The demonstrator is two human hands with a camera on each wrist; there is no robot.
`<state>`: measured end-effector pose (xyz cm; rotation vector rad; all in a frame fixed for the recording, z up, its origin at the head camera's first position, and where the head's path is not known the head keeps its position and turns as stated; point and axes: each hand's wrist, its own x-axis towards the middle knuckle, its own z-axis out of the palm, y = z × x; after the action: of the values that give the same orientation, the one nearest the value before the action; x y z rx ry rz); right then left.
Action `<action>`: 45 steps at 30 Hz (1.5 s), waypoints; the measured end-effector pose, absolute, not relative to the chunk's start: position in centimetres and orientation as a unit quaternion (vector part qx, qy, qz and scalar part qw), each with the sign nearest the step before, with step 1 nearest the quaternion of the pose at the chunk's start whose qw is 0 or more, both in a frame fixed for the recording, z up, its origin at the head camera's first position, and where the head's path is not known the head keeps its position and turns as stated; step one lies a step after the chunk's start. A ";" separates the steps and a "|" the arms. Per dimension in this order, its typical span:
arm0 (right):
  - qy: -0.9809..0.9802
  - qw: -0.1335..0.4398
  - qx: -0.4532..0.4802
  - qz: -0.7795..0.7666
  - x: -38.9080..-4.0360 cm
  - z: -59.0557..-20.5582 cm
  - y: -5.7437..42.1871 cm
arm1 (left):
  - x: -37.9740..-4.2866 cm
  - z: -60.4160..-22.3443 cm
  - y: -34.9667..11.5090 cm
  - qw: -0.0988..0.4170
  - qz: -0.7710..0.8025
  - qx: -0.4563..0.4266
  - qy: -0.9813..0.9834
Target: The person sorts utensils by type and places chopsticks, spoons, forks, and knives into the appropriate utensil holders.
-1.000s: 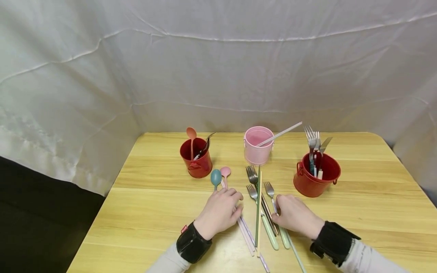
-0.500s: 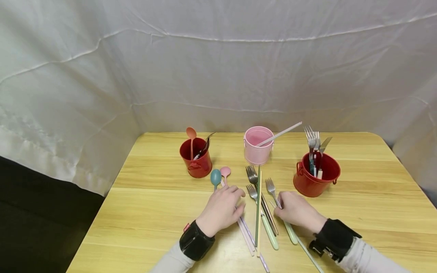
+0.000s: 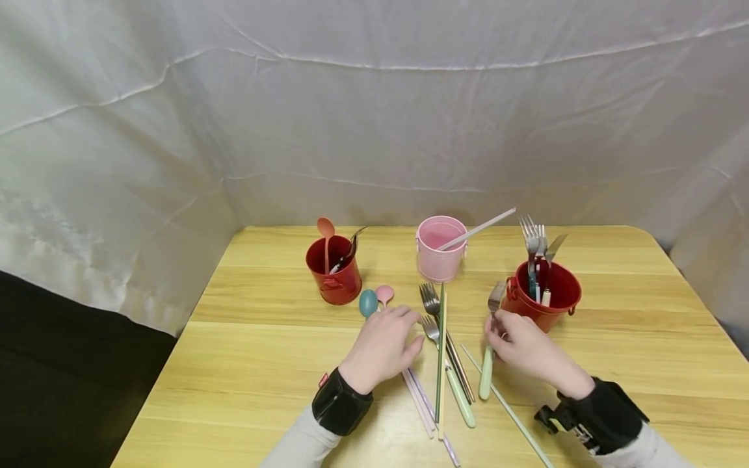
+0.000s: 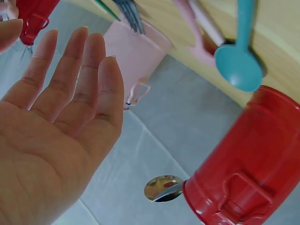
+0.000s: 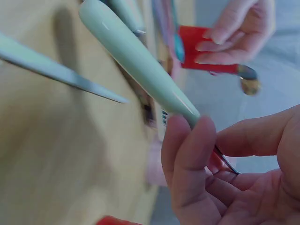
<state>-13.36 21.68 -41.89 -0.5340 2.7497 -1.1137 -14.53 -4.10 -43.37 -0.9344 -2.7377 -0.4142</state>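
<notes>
My right hand [image 3: 526, 348] pinches a fork with a pale green handle [image 3: 486, 374], its tines up beside the right red bucket [image 3: 554, 314]. The right wrist view shows thumb and fingers at the neck of that green handle [image 5: 140, 68]. My left hand [image 3: 380, 351] holds nothing, its fingers extended over a teal spoon [image 3: 368, 303], a pink spoon [image 3: 385, 294] and lilac chopsticks [image 3: 422, 406]. In the left wrist view its palm [image 4: 47, 154] faces the camera. Between the hands lie another green-handled fork [image 3: 461, 396], a dark fork [image 3: 430, 299] and chopsticks, one of them green [image 3: 441, 351].
The right bucket holds forks and a knife [image 3: 554, 247]. A smaller red bucket [image 3: 342, 286] at left holds an orange spoon [image 3: 326, 227] and other cutlery. A pink bucket [image 3: 440, 265] at the back holds a pale stick [image 3: 480, 229]. A pale green chopstick [image 3: 515, 416] lies near my right wrist.
My right hand has picked the green-handled fork from the group and carried it right, toward the right red bucket. The pale green chopstick has swung aside. The left hand has barely shifted.
</notes>
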 end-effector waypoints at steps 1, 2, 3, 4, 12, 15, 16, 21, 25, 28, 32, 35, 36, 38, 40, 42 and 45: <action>0.909 0.055 -0.176 -0.373 -13.4 -41.6 21.7 | -14.6 -43.2 -4.0 0.109 -0.143 -0.317 -0.931; 0.907 0.047 -0.175 -0.379 -13.3 -41.3 21.8 | -14.8 -43.0 -3.9 0.110 -0.146 -0.316 -0.931; 0.905 0.039 -0.174 -0.387 -13.4 -41.0 21.8 | -14.9 -42.8 -3.8 0.110 -0.150 -0.315 -0.931; 0.902 0.031 -0.173 -0.393 -13.4 -40.7 21.8 | -15.0 -42.6 -3.7 0.110 -0.154 -0.314 -0.930; 0.873 -0.011 -0.182 -0.452 -14.0 -38.7 22.4 | -15.8 -41.0 -2.6 0.132 -0.183 -0.313 -0.923; 0.869 -0.031 -0.178 -0.460 -14.0 -38.1 22.7 | -16.0 -40.6 -2.1 0.141 -0.189 -0.311 -0.921; 0.869 -0.035 -0.177 -0.461 -14.0 -38.0 22.8 | -16.0 -40.6 -2.0 0.142 -0.191 -0.310 -0.920; 0.870 -0.053 -0.171 -0.460 -14.1 -38.0 23.2 | -16.3 -40.6 -1.6 0.147 -0.198 -0.308 -0.919; 0.870 -0.080 -0.170 -0.456 -14.5 -37.9 23.5 | -16.3 -40.8 -1.4 0.157 -0.199 -0.311 -0.916; 0.870 -0.108 -0.161 -0.453 -14.6 -37.6 23.9 | -16.2 -41.1 -1.2 0.160 -0.202 -0.321 -0.911; 0.865 -0.148 -0.140 -0.459 -14.4 -37.1 24.7 | -15.9 -41.5 -0.9 0.156 -0.202 -0.328 -0.910; 0.853 -0.187 -0.120 -0.472 -14.2 -36.7 25.6 | -15.7 -41.7 -0.8 0.155 -0.197 -0.329 -0.910; 0.849 -0.202 -0.113 -0.476 -14.1 -36.5 26.0 | -15.6 -41.7 -0.7 0.155 -0.196 -0.330 -0.910; 0.840 -0.231 -0.098 -0.481 -14.1 -36.2 26.6 | -15.6 -41.7 -0.7 0.153 -0.194 -0.331 -0.911; 0.832 -0.257 -0.086 -0.484 -14.1 -36.0 27.2 | -15.5 -41.7 -0.6 0.152 -0.192 -0.333 -0.911; 0.827 -0.279 -0.072 -0.482 -14.1 -35.8 27.7 | -15.5 -41.7 -0.5 0.150 -0.190 -0.335 -0.911; 0.834 -0.304 -0.045 -0.458 -13.9 -35.6 28.1 | -15.5 -41.8 -0.3 0.151 -0.186 -0.338 -0.910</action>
<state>-13.94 28.10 -35.62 -0.1771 3.2914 -1.8071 -15.47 -0.33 -41.80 -0.9712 -2.6128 -0.5326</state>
